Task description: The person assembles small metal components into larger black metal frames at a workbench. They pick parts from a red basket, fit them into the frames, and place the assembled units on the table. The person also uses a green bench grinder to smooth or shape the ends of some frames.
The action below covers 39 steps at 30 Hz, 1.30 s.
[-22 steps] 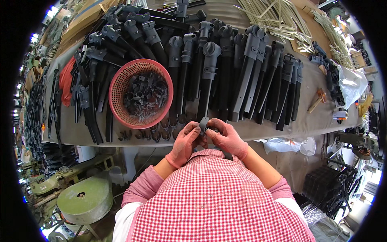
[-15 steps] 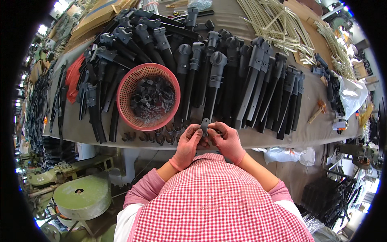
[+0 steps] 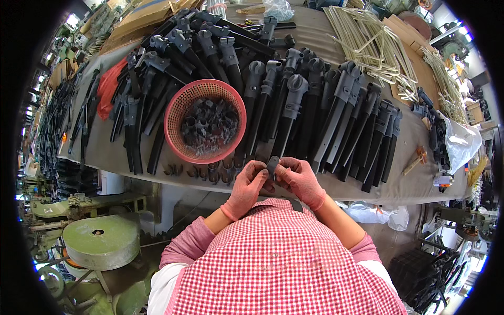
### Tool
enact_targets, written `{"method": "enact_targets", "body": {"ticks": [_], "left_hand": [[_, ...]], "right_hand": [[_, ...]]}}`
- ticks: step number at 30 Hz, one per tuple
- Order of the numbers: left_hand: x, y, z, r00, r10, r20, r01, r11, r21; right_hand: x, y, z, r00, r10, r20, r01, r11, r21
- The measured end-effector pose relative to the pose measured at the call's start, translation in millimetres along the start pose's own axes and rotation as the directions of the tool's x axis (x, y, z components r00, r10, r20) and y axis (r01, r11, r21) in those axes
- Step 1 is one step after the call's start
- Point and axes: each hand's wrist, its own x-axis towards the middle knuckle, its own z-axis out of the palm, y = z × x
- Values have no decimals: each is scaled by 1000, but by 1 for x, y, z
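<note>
In front of my chest, at the table's near edge, my left hand and my right hand, both in pinkish-red gloves, are closed on one small dark grey plastic piece with a rounded, holed upper end. Fingers of both hands cover its lower part. Just beyond it lies a black tube with a grey plastic joint, its near end close to my fingers. Left of my hands stands a red-rimmed basket holding dark plastic clips and small metal springs.
More black tubes with grey joints are heaped across the table. Curved dark clips line the near edge. Bent cream rods lie at the far right, a hammer nearer. A green machine stands lower left.
The whole table scene has shifted slightly right in the picture as the view turned. Both hands still hold the small piece, which now leans a little more to the right.
</note>
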Motion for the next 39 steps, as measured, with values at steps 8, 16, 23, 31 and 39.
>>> {"method": "enact_targets", "body": {"ticks": [8,16,23,31,39], "left_hand": [[2,0,-2,999,-19,-33,15,994,-110],[37,-13,-41,1000,6,-10,-3,965,262],[139,4,-185,944,246,218,-50,-550,834],[182,8,-199,986,-85,142,-156,-770,619],[148,35,-194,888,418,189,-77,-270,960]], "right_hand": [[1,8,13,957,-281,-70,240,906,-347],[-5,36,-33,835,-550,29,223,289,-931],[-50,102,-150,860,-116,-498,-487,110,-867],[-27,144,-142,858,-259,-444,-384,252,-888],[-42,82,-114,928,106,-357,-18,971,239]]}}
